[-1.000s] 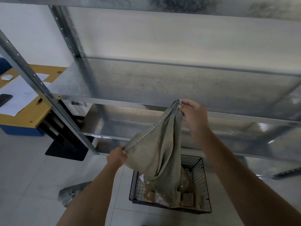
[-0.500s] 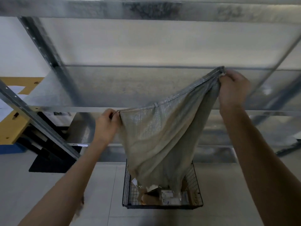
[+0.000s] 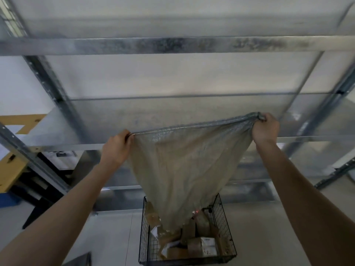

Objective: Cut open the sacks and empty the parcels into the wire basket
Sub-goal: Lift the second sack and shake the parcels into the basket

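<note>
The sack (image 3: 184, 169), made of a grey-beige woven fabric, is held up in the air, in front of the metal shelving (image 3: 172, 45) and directly above the wire basket (image 3: 143, 227). Its upper edge is pulled into an almost straight line between the two hands, and this line is higher on the right side. From this edge the fabric hangs down loose and flat and becomes narrow, so that the lowest end is at the opening of the basket; I cannot tell if it touches the parcels. The parcels (image 3: 201, 246) lie in a heap inside the basket: brown cardboard boxes, some with white labels, and some flatter packets. The left hand (image 3: 116, 148) has its grip closed on the left corner of the sack edge, with the fingers curled around the fabric. The right hand (image 3: 266, 127) has its grip closed on the right corner, where the fabric is bunched together in the fist. Both forearms are bare and reach upward from the lower corners of the view. The black basket stands on the pale tiled floor (image 3: 259, 227), just before the lowest shelf. At the far left, behind a slanted post of the shelving, there is a yellow worktop (image 3: 9, 173) with a white sheet of paper (image 3: 11, 128) on it.
</note>
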